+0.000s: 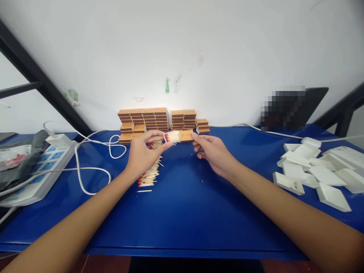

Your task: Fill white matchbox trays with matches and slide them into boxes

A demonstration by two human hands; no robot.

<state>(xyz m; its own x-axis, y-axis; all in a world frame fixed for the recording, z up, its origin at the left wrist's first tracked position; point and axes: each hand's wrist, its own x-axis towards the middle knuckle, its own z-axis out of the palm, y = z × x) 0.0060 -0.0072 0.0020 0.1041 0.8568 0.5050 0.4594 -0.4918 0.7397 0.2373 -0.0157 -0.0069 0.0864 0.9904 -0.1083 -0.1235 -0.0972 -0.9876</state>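
I hold a half-open matchbox above the blue table. My left hand pinches the white inner tray, which is full of red-tipped matches. My right hand grips the orange outer sleeve, with the tray partly inside it. Under my left hand lies a heap of loose matches, red heads mostly toward me. One single match lies apart in front of the heap.
Stacks of orange matchboxes stand against the white wall, with smaller stacks beside them. Several empty white trays lie at the right. A power strip and white cables occupy the left.
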